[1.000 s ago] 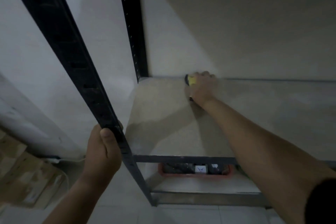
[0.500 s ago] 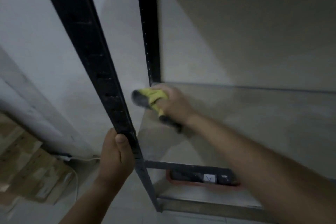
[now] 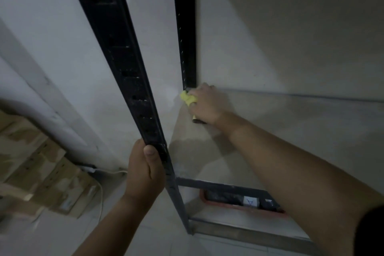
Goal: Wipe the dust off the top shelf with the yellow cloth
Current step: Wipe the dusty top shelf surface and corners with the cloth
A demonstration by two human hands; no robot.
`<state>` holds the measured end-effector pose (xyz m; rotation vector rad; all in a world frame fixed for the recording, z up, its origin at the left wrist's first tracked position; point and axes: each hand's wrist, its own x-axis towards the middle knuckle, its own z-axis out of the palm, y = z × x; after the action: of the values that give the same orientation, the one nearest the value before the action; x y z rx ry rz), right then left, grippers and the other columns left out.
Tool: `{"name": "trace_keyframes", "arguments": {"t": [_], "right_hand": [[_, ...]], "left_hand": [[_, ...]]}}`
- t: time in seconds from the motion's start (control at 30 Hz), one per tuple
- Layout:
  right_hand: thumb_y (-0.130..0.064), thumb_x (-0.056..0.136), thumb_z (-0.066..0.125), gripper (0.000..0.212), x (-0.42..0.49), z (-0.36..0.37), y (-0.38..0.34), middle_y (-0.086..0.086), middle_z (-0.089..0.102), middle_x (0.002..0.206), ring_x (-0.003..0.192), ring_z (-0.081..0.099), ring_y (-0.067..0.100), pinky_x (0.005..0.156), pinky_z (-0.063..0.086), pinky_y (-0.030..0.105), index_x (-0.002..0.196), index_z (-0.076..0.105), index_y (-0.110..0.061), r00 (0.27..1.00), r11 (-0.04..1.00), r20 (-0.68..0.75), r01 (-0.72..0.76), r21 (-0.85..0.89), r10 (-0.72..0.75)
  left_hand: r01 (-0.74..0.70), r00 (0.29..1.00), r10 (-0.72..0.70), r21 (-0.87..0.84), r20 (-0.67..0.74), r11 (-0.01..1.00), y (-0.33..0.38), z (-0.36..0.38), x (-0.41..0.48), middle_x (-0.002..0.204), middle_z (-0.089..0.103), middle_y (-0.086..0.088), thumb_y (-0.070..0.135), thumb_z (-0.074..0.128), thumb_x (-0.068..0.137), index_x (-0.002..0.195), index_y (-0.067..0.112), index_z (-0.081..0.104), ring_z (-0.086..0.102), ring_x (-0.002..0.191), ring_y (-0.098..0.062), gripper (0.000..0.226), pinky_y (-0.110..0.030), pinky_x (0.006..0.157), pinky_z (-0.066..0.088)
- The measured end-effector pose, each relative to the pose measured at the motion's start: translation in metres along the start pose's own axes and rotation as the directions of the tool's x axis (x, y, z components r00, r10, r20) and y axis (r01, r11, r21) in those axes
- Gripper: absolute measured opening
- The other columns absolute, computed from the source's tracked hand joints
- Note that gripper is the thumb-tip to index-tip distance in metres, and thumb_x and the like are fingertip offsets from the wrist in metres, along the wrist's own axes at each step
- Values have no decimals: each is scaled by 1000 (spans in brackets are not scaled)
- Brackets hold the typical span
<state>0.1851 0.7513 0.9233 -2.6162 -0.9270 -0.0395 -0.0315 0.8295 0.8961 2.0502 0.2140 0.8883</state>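
Down in the back-left corner of the shelf [image 3: 291, 131] now, pressing the cloth [image 3: 188, 98] flat with the right grip [image 3: 205, 103], curled over it and pinning it hard against the foot of the rear post [image 3: 186, 27]. Bracing with the left grip [image 3: 145, 168], wrapped tight round the front post [image 3: 124, 68]. Best to work out of that corner: press flat, drag toward the front edge in overlapping strokes, then sweep rightward along the back seam to avoid shoving dust into the angle. Worth refolding to a clean face at the first sign of grey. Looks bunched and bright yellow, poking out as a small lump past the fingers on the left. Also spotting a dark bit under the heel of the hand, can't tell what. Looks pale, matte and faintly cloudy across the shelf; hard to judge the coverage out to the right.
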Motion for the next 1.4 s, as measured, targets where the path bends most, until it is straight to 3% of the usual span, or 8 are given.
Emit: {"name": "trace_keyframes", "arguments": {"t": [0.27,0.47,0.6,0.67,0.77,1.1,1.23,1.4], "right_hand": [[-9,76,61,40,-128,0,-47,0,50,120,111,43,22,86,41,28,114,64,-23,922,929,141,344,133,-362],[-3,74,55,45,-187,-55,-15,-1,52,116,108,49,10,90,40,19,113,68,-19,808,868,385,286,406,-446],[-2,76,59,43,-132,-64,20,7,58,113,105,56,19,95,40,22,117,67,-17,973,944,16,221,244,-232],[-10,81,60,41,-89,-56,46,14,55,118,108,55,32,98,42,32,121,64,-16,988,997,-153,25,74,-14],[-28,85,58,47,-56,-33,66,17,49,130,117,48,38,100,38,38,131,56,-20,952,961,-152,-274,-44,265],[-21,79,59,38,-189,-3,-44,4,48,124,110,44,26,87,48,40,117,58,-18,959,961,55,277,16,-278],[-12,79,55,44,-202,-29,-25,-1,51,120,104,50,19,83,42,28,121,58,-26,980,942,50,168,291,-190],[-21,85,54,37,-103,-75,85,18,56,120,105,55,35,90,46,35,121,62,-20,954,995,-284,-94,15,94]], "left_hand": [[25,1000,-24,11,-15,1000,4,1,0,70,47,-13,74,8,100,83,1,54,47,62,-36,88,-56,56,41],[28,1000,-28,-9,-10,1000,5,0,2,72,46,-5,75,9,100,87,16,51,46,63,-35,73,-45,56,37],[32,999,-32,-7,-4,999,5,1,3,73,47,-7,76,8,99,86,15,50,47,65,-36,76,-45,58,38],[34,999,-34,-3,-7,999,6,2,2,73,49,-10,76,7,99,86,13,51,48,66,-36,78,-44,58,39],[33,999,-33,-6,-11,999,8,2,0,73,50,-15,76,7,99,87,5,53,48,65,-37,85,-49,57,41],[16,1000,-16,-14,15,1000,9,-2,2,67,46,-14,75,9,99,87,4,52,45,58,-36,84,-55,52,38],[19,1000,-18,-31,18,999,10,-2,2,67,49,-10,74,10,100,88,9,52,48,59,-35,79,-47,52,39],[-1,1000,3,-57,27,998,8,0,1,66,47,4,73,11,101,87,12,52,48,56,-14,74,-17,54,33]]}}
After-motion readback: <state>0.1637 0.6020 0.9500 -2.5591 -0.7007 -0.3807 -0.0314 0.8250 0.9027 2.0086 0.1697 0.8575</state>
